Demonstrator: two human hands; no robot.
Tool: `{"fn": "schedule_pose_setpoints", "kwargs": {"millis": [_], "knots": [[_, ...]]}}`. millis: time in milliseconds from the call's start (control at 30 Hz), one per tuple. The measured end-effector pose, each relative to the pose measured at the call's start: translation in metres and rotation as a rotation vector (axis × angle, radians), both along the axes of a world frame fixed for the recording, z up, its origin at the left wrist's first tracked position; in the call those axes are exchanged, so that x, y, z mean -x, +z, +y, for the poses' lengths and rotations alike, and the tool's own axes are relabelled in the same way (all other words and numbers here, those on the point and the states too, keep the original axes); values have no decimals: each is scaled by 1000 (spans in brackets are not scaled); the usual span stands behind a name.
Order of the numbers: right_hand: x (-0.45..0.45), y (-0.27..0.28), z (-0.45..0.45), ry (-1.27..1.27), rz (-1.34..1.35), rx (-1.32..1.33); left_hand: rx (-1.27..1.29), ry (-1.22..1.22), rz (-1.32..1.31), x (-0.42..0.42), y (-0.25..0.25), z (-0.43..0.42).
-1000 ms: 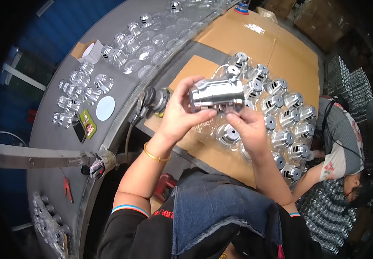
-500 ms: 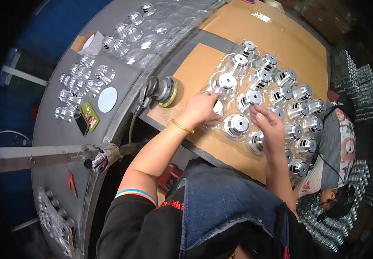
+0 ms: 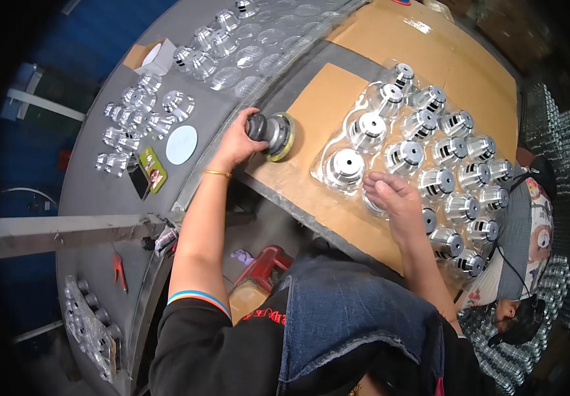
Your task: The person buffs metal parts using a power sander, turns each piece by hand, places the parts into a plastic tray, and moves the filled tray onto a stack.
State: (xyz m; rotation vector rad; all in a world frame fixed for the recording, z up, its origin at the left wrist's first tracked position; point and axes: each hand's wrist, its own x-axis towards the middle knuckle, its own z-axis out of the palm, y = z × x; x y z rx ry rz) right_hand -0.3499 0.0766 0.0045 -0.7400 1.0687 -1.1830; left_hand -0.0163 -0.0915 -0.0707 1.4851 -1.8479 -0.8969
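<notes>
My left hand [image 3: 237, 140] is wrapped round the dark body of a round power sander [image 3: 277, 135] with a yellow-green rim, at the left edge of the cardboard. My right hand [image 3: 396, 201] hovers over the near side of a clear plastic tray [image 3: 322, 173], its fingers loosely spread, partly covering one metal part. Several shiny metal cups with dark slots stand in the tray's pockets, among them a larger-looking one [image 3: 345, 167] at the near left corner.
On the curved grey table [image 3: 156, 142] at left are more metal cups [image 3: 178, 105], a pale disc [image 3: 181, 145], a green-cased phone [image 3: 153, 170], a small open box [image 3: 156, 58] and red pliers [image 3: 120, 272]. A metal beam [image 3: 67, 236] crosses below. Another person [image 3: 512, 254] bends at right, near stacked parts.
The metal cup held in both hands a second ago is out of them. My left hand has moved left from the tray onto the sander. My right hand has shifted slightly nearer me.
</notes>
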Motion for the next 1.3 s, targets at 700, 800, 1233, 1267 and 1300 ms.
{"fn": "schedule_pose_setpoints", "kwargs": {"millis": [700,800,1233,1267,1300], "knots": [[-195,-31,170,371,-1080,-893,799,454,509,113,170,330],[-180,-13,171,281,-978,-777,779,366,495,118,158,331],[-128,11,146,1503,-1350,-348,743,164,313,68,120,299],[-134,6,148,1494,-1343,-350,740,153,300,64,115,292],[-113,32,161,1268,-962,-293,737,147,286,61,109,284]]}}
